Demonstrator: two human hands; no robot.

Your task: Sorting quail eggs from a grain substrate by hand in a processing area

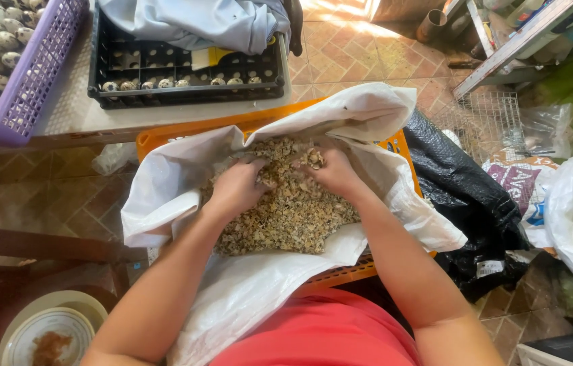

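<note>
In a white woven sack point(246, 285) spread over an orange crate point(340, 274): two hands buried in crushed speckled eggshell point(293, 213).

Left hand point(237, 186) curled, fingertips sunk out of sight in the crumbly heap; right hand point(330, 169) cupped, pinching what may be a larger shell piece. Crate mostly hidden, only rim edges showing. Beyond, on the table: one black slotted tray point(185, 71) with a row of speckled eggs, cloth-covered on top; one purple basket point(32, 74), cut off, heaped with more.
</note>
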